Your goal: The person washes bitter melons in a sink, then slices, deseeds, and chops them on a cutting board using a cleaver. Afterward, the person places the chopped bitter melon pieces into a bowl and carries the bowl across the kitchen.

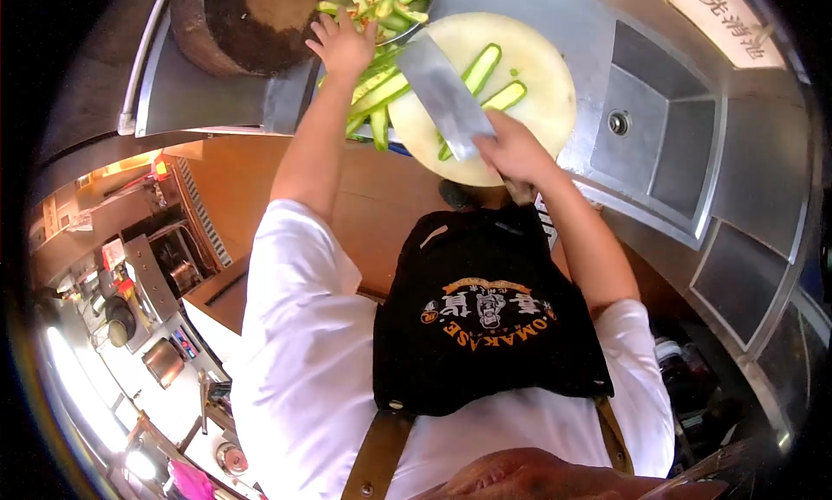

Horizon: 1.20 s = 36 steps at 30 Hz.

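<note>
Right hand closed round the handle of a cleaver, blade lying across the round cutting board. Cucumber pieces on the board beside the blade, cut faces pale. Left hand apart from the right, fingers spread, holding nothing visible, at the edge of the metal bowl of chopped green pieces; contact cannot be told. More cucumber strips heaped left of the board. Sink to the right.
</note>
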### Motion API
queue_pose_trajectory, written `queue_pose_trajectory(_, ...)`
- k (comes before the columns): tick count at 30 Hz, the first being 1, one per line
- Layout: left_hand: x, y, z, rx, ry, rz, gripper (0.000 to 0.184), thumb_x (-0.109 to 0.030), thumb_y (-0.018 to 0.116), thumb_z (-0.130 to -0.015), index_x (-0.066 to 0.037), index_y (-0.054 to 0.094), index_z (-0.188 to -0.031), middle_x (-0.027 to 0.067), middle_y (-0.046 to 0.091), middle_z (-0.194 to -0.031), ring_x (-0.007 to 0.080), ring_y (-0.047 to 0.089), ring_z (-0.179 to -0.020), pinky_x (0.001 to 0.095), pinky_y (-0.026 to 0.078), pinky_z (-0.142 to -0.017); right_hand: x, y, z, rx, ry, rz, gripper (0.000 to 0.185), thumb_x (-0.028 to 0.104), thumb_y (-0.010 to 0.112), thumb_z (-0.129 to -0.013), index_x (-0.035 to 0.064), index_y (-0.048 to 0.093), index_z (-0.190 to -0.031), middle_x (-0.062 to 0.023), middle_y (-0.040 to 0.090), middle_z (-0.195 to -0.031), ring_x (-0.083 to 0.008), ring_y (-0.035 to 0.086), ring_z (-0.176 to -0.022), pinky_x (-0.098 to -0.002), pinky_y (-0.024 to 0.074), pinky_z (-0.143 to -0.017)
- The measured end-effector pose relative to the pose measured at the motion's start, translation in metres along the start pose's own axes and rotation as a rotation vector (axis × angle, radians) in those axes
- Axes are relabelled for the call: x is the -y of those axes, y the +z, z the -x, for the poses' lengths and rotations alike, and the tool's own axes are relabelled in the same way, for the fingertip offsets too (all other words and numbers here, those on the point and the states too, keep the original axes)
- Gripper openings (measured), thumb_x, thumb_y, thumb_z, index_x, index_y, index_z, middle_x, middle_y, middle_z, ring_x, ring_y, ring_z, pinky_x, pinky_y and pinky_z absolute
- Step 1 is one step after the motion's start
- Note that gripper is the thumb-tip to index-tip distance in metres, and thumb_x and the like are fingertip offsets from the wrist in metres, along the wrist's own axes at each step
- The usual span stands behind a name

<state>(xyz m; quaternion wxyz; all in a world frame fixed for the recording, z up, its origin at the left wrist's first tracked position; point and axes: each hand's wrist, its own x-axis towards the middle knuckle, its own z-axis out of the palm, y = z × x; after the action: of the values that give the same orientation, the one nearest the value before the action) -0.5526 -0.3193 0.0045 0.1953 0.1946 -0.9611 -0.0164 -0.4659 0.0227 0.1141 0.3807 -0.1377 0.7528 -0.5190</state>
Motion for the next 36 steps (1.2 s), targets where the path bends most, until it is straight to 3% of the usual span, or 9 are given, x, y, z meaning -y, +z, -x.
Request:
queue_pose_trajectory(3, -0.057, -0.058, 0.059, 0.089, 0.217, 0.334, 0.046, -0.03, 0.074, -0.083, -0.003, 0.064, -0.119, 0.0204, 0.064, -0.116, 0.0355, 0.062, -0.102, 0.0434, 0.051, -0.09, -0.067, -0.026, 0.041, -0.153, 0.19, -0.041, 0.03, 0.02, 0.057, -0.095, 0.0043, 0.055, -0.121, -0.0102, 0.067, -0.08, -0.0198, 0.062, -0.063, -0.0367, 0.0528, -0.062)
queue_pose_trajectory(8, -0.137, -0.045, 0.183, 0.486, 0.359, 0.261, 0.078, -0.047, 0.072, -0.082, -0.015, 0.044, -0.147, 0.0252, 0.029, -0.153, 0.0422, 0.032, -0.14, 0.0525, 0.034, -0.11, -0.116, -0.124, 0.059, -0.307, 0.207, 0.45, 0.027, 0.022, 0.056, -0.094, 0.0119, 0.056, -0.12, -0.019, 0.068, -0.083, -0.0386, 0.067, -0.078, -0.0476, 0.0516, -0.069)
queue_pose_trajectory(12, -0.129, -0.033, 0.201, 0.362, 0.347, 0.131, 0.064, -0.041, 0.068, -0.087, -0.019, 0.049, -0.144, 0.0198, 0.036, -0.151, 0.0388, 0.04, -0.134, 0.0502, 0.037, -0.105, -0.116, -0.167, 0.041, -0.138, 0.111, 0.788, 0.03, 0.029, 0.055, -0.092, 0.0156, 0.056, -0.119, -0.0221, 0.067, -0.086, -0.0446, 0.064, -0.085, -0.0534, 0.0497, -0.076)
queue_pose_trajectory(18, -0.088, -0.061, 0.196, 0.378, 0.272, 0.129, 0.056, -0.037, 0.071, -0.085, -0.022, 0.057, -0.138, 0.0171, 0.041, -0.148, 0.037, 0.043, -0.131, 0.0487, 0.039, -0.103, -0.128, -0.152, 0.003, -0.001, 0.122, 0.685, 0.035, 0.029, 0.052, -0.093, 0.0135, 0.053, -0.124, -0.0246, 0.068, -0.102, -0.0457, 0.063, -0.098, -0.0527, 0.0489, -0.086)
queue_pose_trajectory(21, -0.079, -0.052, 0.184, 0.384, 0.365, 0.264, 0.056, -0.039, 0.071, -0.085, -0.021, 0.058, -0.136, 0.0199, 0.042, -0.147, 0.0401, 0.045, -0.129, 0.0483, 0.039, -0.104, -0.16, -0.155, -0.006, -0.305, 0.095, 0.52, 0.039, 0.029, 0.052, -0.092, 0.0077, 0.052, -0.125, -0.0265, 0.067, -0.103, -0.0475, 0.061, -0.102, -0.0514, 0.049, -0.087)
queue_pose_trajectory(26, -0.066, -0.046, 0.147, 0.407, 0.569, 0.38, 0.058, -0.042, 0.071, -0.083, -0.017, 0.06, -0.134, 0.018, 0.045, -0.146, 0.0369, 0.046, -0.13, 0.0484, 0.037, -0.108, -0.198, -0.243, 0.043, -0.866, 0.27, 0.314, 0.03, 0.016, 0.053, -0.095, 0.0002, 0.053, -0.12, -0.0174, 0.068, -0.084, -0.0279, 0.067, -0.069, -0.0404, 0.0531, -0.063)
queue_pose_trajectory(30, -0.03, -0.048, 0.116, 0.261, 0.497, 0.405, 0.078, -0.054, 0.071, -0.08, -0.011, 0.051, -0.141, 0.0208, 0.043, -0.145, 0.039, 0.043, -0.129, 0.05, 0.035, -0.107, -0.166, -0.212, 0.074, -0.722, 0.153, 0.208, 0.014, 0.01, 0.053, -0.098, 0.0048, 0.053, -0.111, -0.0026, 0.053, -0.064, -0.0117, 0.052, -0.053, -0.0307, 0.0431, -0.048)
queue_pose_trajectory(32, -0.008, -0.038, 0.107, 0.218, 0.245, -0.004, 0.082, -0.057, 0.068, -0.081, -0.013, 0.044, -0.146, 0.0198, 0.046, -0.143, 0.0381, 0.044, -0.128, 0.0494, 0.037, -0.107, -0.163, -0.176, 0.07, -0.621, 0.179, 0.17, 0.016, 0.011, 0.054, -0.098, 0.0043, 0.053, -0.112, -0.0024, 0.054, -0.065, -0.0119, 0.052, -0.053, -0.0307, 0.0427, -0.048)
queue_pose_trajectory(36, 0.006, -0.042, 0.085, 0.464, 0.337, 0.029, 0.083, -0.055, 0.065, -0.085, -0.014, 0.036, -0.15, 0.0169, 0.049, -0.139, 0.0359, 0.046, -0.127, 0.0494, 0.038, -0.107, -0.166, -0.097, 0.051, -0.484, 0.168, 0.126, 0.026, 0.014, 0.054, -0.097, 0.0031, 0.053, -0.12, -0.0122, 0.066, -0.074, -0.0186, 0.064, -0.061, -0.0353, 0.0502, -0.057)
